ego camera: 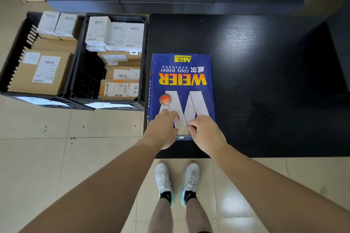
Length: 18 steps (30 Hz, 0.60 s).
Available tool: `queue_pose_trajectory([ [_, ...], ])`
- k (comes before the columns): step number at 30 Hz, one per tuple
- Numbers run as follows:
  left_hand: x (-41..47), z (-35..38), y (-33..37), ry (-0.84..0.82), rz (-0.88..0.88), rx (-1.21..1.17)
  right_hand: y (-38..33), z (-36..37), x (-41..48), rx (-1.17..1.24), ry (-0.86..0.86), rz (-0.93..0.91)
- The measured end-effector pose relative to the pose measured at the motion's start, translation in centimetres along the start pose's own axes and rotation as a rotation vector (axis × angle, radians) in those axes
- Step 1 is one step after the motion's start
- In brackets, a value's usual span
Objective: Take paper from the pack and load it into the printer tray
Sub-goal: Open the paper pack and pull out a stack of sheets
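A: Fig. shows what, centre?

B: Blue wrapped pack of copy paper (pixel 182 89), yellow "WEIER" lettering, lying flat on black wood-grain table (pixel 265 81), close to table's left edge. Its near end sits under both hands.

A: Hands?

B: Left hand (pixel 163 128) w/ fingers curled, pinching wrapper at near end. Right hand (pixel 205 132) likewise, fingertips nipped together on wrapper just beside the left. Wrapper looks shut over the rest of the pack.

A: Surroundings?

B: Two black plastic crates (pixel 79 58) on pale tiled floor (pixel 37 147), left of table, filled w/ labelled cardboard boxes. Person's grey-white trainers (pixel 176 181) at table's front edge.
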<state>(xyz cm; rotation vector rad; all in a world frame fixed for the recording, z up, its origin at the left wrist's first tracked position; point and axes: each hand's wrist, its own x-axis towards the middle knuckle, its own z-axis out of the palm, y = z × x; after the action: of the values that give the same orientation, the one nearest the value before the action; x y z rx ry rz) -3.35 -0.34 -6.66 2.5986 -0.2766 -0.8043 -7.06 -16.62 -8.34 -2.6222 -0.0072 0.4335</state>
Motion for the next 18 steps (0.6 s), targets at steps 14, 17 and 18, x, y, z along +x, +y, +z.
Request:
queue_pose_trajectory([
  [14,-2.2,1.3,-0.5,0.075,0.091,-0.046,-0.3,1.2,-2.3,0.142,0.006,-0.003],
  [17,-3.3,2.0,-0.7,0.106,0.114,-0.071,-0.4,1.2,-3.2,0.158,0.012,-0.044],
  [18,-3.6,2.3,-0.8,0.131,0.112,-0.076,-0.4,1.1,-3.5,0.159,0.019,-0.065],
])
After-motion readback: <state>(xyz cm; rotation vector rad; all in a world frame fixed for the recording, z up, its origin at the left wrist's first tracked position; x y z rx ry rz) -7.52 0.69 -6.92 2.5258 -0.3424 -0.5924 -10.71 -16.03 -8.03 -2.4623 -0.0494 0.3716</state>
